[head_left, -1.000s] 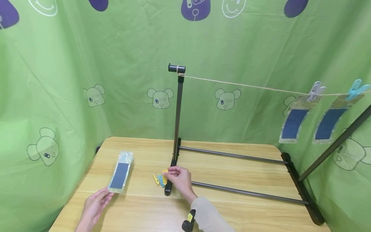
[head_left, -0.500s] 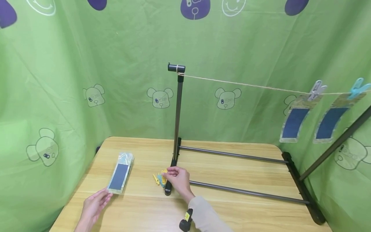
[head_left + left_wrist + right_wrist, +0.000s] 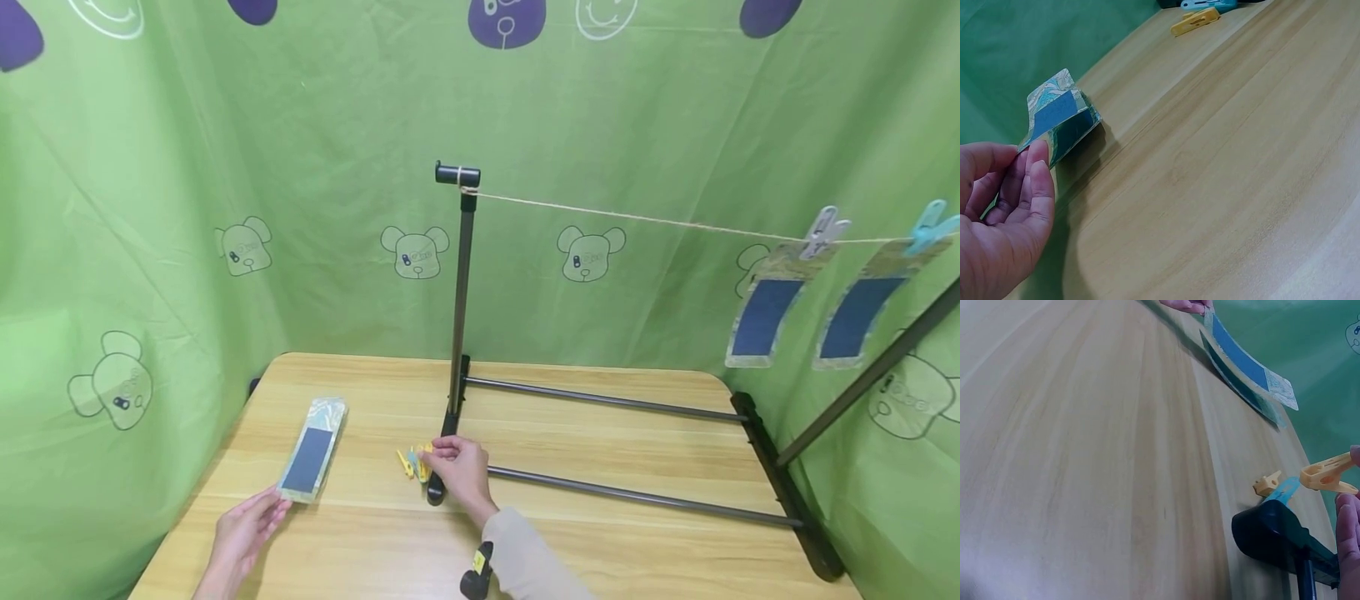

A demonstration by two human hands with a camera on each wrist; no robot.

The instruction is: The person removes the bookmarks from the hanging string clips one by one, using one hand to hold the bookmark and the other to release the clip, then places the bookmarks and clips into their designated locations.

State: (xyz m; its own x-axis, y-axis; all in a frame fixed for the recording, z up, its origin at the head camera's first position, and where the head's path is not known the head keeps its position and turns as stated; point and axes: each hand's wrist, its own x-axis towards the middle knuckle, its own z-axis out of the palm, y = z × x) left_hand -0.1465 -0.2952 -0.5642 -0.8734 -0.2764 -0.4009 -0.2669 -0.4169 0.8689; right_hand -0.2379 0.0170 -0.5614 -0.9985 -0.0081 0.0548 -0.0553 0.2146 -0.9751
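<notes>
Strip (image 3: 307, 458), blue-panelled with a patterned pale border, is located at the left hand (image 3: 247, 529); the fingers grasp its near end between thumb and fingertips, and its free length extends forward of them, angled slightly to their right. Beyond the fingers it parts into two layers; whether these are one folded piece or two pieces cannot be determined from these angles.

Fingers of the right hand (image 3: 461, 475) pinch a yellow peg (image 3: 1325, 473) by its handle end, its nose pointing away from them. Just left of these fingers, a second yellow peg (image 3: 405, 464) and a blue peg (image 3: 1282, 489) lie on the desk (image 3: 375, 550), close together. A black rack foot (image 3: 435, 492) stands beside the pegs, partly covered by the same fingers.

From the foot, a black upright (image 3: 461, 308) rises beyond the right fingers. Tied near its top, a cord (image 3: 637, 218) runs off to their right. Well to the right of and above these fingers, a pale lilac peg (image 3: 822, 233) and a light-blue peg (image 3: 928, 229) each secure one hanging blue-panelled piece (image 3: 765, 317) to the cord. Green printed fabric (image 3: 337, 167) stands behind, beyond both sets of fingers.
</notes>
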